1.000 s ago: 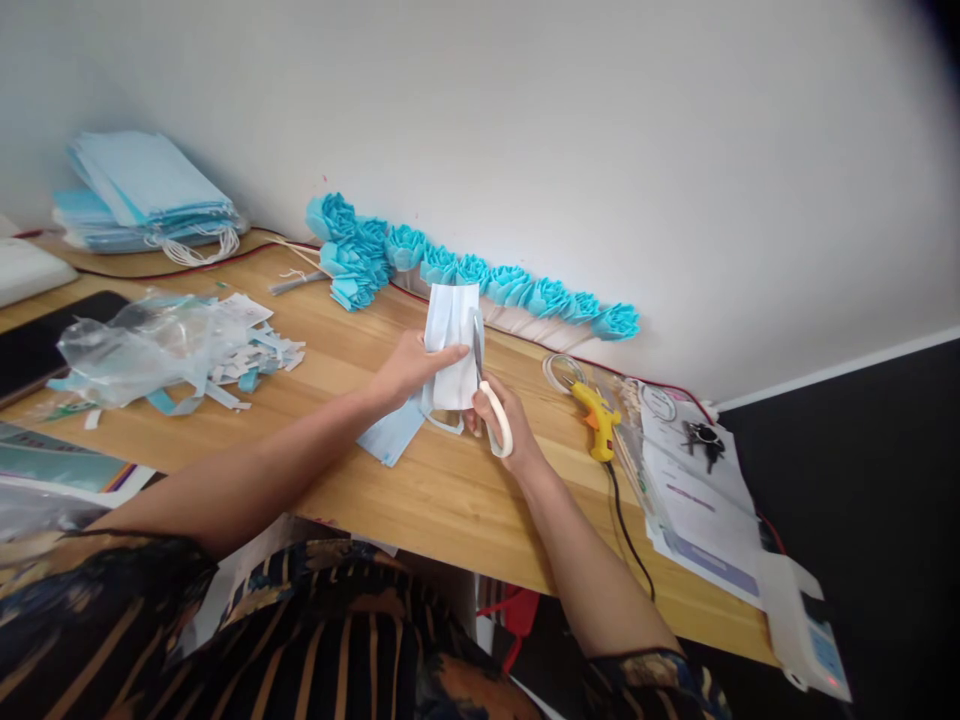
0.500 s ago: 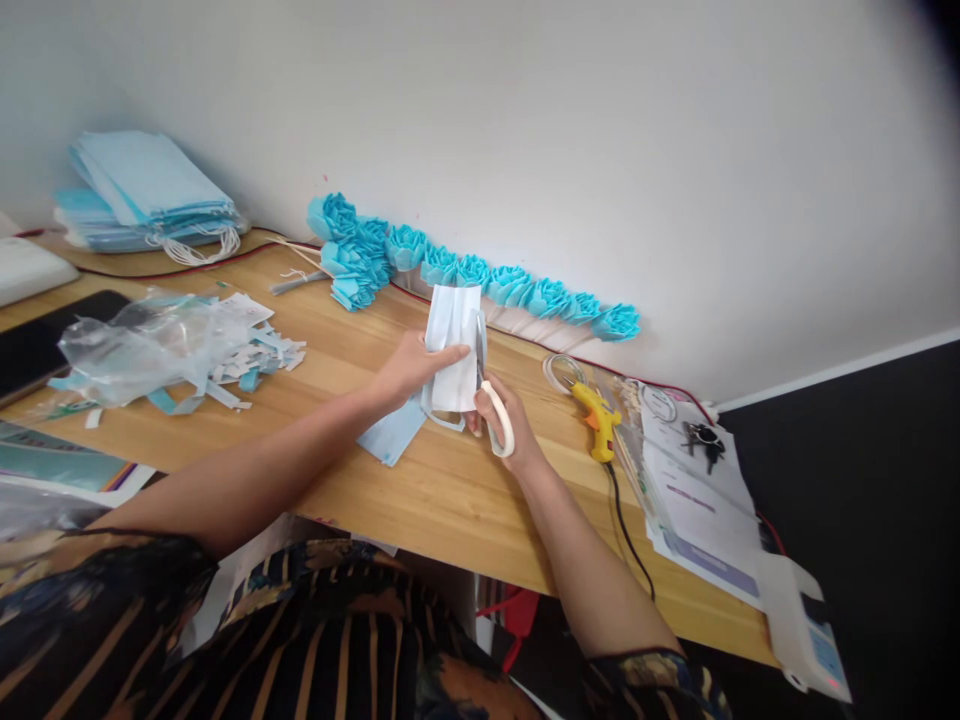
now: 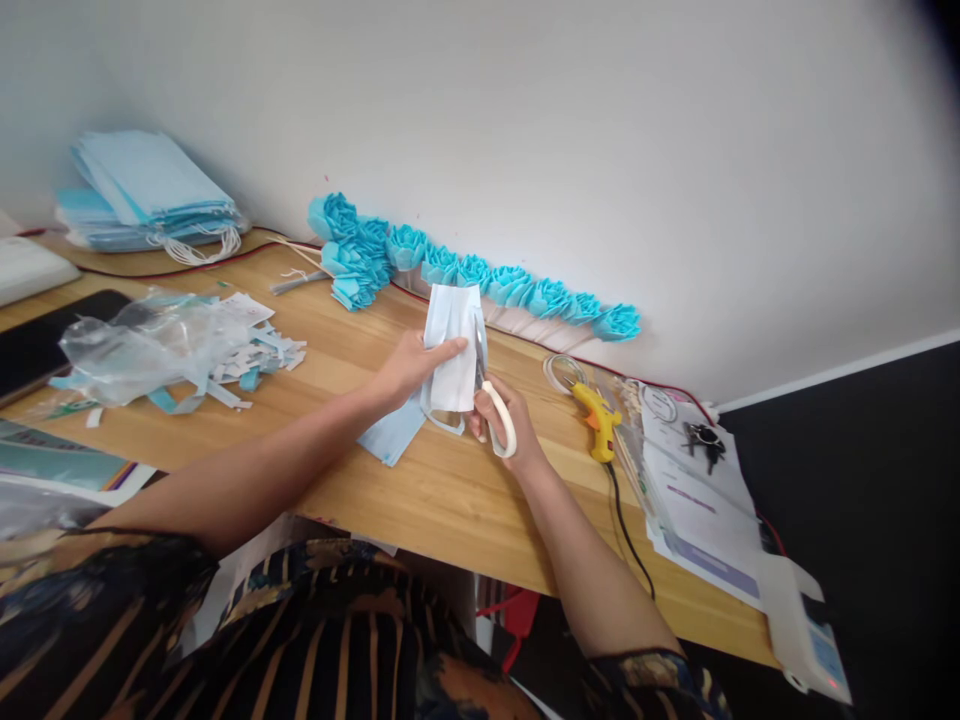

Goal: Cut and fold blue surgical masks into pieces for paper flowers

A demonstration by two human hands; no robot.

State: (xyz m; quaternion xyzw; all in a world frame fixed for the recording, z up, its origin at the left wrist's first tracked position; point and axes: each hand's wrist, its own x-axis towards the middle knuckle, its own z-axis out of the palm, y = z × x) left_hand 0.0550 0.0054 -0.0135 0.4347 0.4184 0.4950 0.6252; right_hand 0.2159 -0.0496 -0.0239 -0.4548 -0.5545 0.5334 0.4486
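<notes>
My left hand [image 3: 420, 368] pinches a pale face mask [image 3: 452, 385] by its left side, thumb lying across the front, and holds it upright over the table. In my right hand [image 3: 517, 425] are white-handled scissors [image 3: 504, 420], with fingers through the handles. The metal blades run up along the mask's right edge. An ear loop hangs below the mask. Beneath, a light blue sheet [image 3: 394, 432] lies flat on the table, partly covered by my left hand and the mask.
Blue fabric flowers [image 3: 510, 285] line the wall. A mask stack [image 3: 154, 190] stands at the back left, with a plastic bag [image 3: 161, 340] and cut scraps [image 3: 255, 360] in front. A yellow glue gun [image 3: 600, 420], papers [image 3: 690, 490] and keys [image 3: 703, 442] lie on the right.
The mask and my left hand have shifted very slightly left. The scissor blades now sit a little more over the mask's right edge. Everything else stays put.
</notes>
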